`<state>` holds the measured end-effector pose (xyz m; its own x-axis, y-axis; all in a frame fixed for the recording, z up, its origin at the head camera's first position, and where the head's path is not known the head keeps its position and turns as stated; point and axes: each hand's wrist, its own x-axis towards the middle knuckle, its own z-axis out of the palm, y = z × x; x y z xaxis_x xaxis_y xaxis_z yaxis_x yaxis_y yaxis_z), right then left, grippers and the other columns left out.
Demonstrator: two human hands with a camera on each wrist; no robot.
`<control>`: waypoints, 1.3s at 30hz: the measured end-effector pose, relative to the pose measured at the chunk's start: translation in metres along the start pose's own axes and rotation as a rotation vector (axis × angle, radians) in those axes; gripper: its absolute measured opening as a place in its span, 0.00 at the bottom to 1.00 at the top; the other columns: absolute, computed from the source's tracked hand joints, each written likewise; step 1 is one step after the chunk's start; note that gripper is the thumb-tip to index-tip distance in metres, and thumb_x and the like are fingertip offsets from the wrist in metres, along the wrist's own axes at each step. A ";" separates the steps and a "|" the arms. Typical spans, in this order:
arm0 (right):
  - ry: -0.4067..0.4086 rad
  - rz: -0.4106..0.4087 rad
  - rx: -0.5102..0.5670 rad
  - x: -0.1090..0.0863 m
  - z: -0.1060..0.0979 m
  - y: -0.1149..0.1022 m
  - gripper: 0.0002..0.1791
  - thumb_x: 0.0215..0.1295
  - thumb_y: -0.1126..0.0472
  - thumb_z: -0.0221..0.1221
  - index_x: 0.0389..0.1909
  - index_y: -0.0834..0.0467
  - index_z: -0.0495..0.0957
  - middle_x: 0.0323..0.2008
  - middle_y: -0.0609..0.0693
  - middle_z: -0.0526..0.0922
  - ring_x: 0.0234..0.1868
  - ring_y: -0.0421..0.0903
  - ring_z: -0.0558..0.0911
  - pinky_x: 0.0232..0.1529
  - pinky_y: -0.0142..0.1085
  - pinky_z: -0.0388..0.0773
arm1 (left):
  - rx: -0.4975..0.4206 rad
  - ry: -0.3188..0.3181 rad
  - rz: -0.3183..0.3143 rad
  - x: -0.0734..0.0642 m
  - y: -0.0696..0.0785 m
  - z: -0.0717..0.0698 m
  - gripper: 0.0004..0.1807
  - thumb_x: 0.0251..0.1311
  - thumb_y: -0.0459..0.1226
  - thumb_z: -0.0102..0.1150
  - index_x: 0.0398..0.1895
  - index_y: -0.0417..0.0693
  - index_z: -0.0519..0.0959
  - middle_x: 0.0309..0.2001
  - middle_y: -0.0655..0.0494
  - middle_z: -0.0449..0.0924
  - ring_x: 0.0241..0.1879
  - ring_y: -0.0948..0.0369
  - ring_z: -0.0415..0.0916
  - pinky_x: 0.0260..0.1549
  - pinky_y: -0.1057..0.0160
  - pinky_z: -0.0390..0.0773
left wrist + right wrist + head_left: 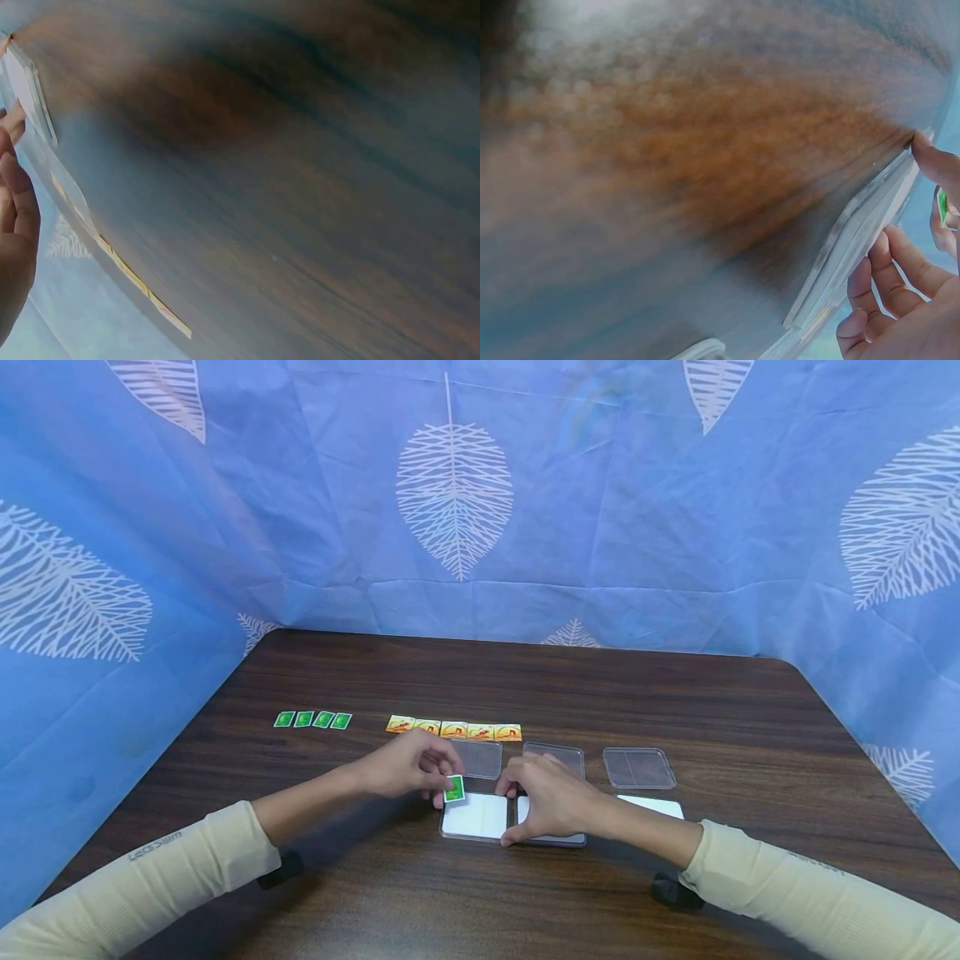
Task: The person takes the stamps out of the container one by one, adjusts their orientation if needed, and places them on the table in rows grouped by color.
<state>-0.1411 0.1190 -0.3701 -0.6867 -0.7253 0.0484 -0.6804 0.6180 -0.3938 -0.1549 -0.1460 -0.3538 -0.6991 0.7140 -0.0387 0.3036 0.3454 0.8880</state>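
My left hand (416, 766) pinches a small green picture card (453, 788) with a white border between thumb and fingers. The card hangs over the back left corner of the left clear case (474, 820), which is lined in white. With bent fingers, my right hand (551, 797) spans the left end of the middle white-lined case (566, 839), thumb at the front and fingertips toward the back. In the right wrist view, the thumb (934, 161) meets the far corner of a case (855, 225). The left wrist view catches only part of the left hand (16, 232).
Behind the cases lie three clear lids (639, 767) in a row. A line of yellow-orange picture cards (453, 730) runs behind them, and several green cards (303, 718) lie at the left. A third white-lined case (656, 807) sits partly behind the right forearm.
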 end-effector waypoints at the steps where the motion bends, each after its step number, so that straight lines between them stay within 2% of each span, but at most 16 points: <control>1: -0.001 0.001 -0.001 0.000 0.000 0.000 0.25 0.42 0.46 0.83 0.38 0.53 0.86 0.31 0.38 0.79 0.36 0.37 0.74 0.45 0.40 0.70 | -0.016 -0.003 -0.004 -0.001 0.000 -0.001 0.08 0.65 0.21 0.60 0.46 0.25 0.81 0.30 0.46 0.84 0.25 0.62 0.83 0.27 0.63 0.83; 7: -0.006 0.013 0.002 0.000 0.000 -0.001 0.25 0.42 0.46 0.83 0.38 0.54 0.86 0.31 0.38 0.79 0.36 0.36 0.73 0.48 0.43 0.72 | -0.093 -0.021 -0.003 -0.003 -0.002 -0.009 0.11 0.65 0.19 0.56 0.49 0.21 0.78 0.32 0.45 0.82 0.28 0.63 0.84 0.32 0.63 0.85; 14: -0.015 0.015 0.007 0.000 -0.001 -0.001 0.26 0.43 0.46 0.83 0.39 0.54 0.86 0.31 0.38 0.79 0.36 0.36 0.72 0.46 0.42 0.71 | -0.076 -0.013 0.037 -0.004 -0.005 -0.012 0.11 0.68 0.19 0.50 0.50 0.21 0.78 0.30 0.48 0.79 0.27 0.59 0.84 0.29 0.62 0.84; 23: -0.014 0.014 0.013 0.000 -0.001 -0.001 0.26 0.43 0.45 0.83 0.39 0.54 0.86 0.31 0.38 0.78 0.36 0.36 0.72 0.47 0.42 0.71 | -0.044 -0.043 0.039 -0.004 -0.004 -0.015 0.11 0.70 0.24 0.57 0.51 0.24 0.77 0.30 0.34 0.82 0.25 0.60 0.82 0.25 0.64 0.80; 34: -0.009 0.007 0.018 -0.001 -0.001 -0.001 0.26 0.43 0.46 0.83 0.39 0.54 0.86 0.32 0.38 0.78 0.36 0.37 0.73 0.46 0.40 0.70 | -0.010 -0.066 0.035 -0.005 -0.002 -0.016 0.11 0.72 0.24 0.53 0.53 0.25 0.77 0.31 0.43 0.82 0.26 0.60 0.82 0.24 0.64 0.79; 36: -0.006 0.004 0.017 -0.001 -0.001 -0.001 0.26 0.43 0.46 0.83 0.39 0.54 0.86 0.32 0.38 0.79 0.36 0.37 0.73 0.46 0.41 0.71 | -0.019 -0.061 0.027 -0.005 -0.003 -0.016 0.11 0.72 0.23 0.51 0.53 0.25 0.78 0.33 0.46 0.83 0.26 0.61 0.83 0.25 0.62 0.80; 39: -0.002 0.002 0.020 -0.001 -0.001 -0.001 0.26 0.43 0.46 0.83 0.39 0.54 0.86 0.31 0.38 0.78 0.36 0.37 0.72 0.47 0.42 0.71 | -0.041 -0.056 0.011 -0.006 -0.003 -0.016 0.13 0.71 0.22 0.49 0.53 0.24 0.78 0.39 0.43 0.83 0.26 0.61 0.84 0.26 0.60 0.83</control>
<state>-0.1395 0.1196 -0.3689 -0.6872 -0.7250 0.0459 -0.6742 0.6129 -0.4121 -0.1620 -0.1612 -0.3493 -0.6579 0.7512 -0.0538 0.2833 0.3130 0.9065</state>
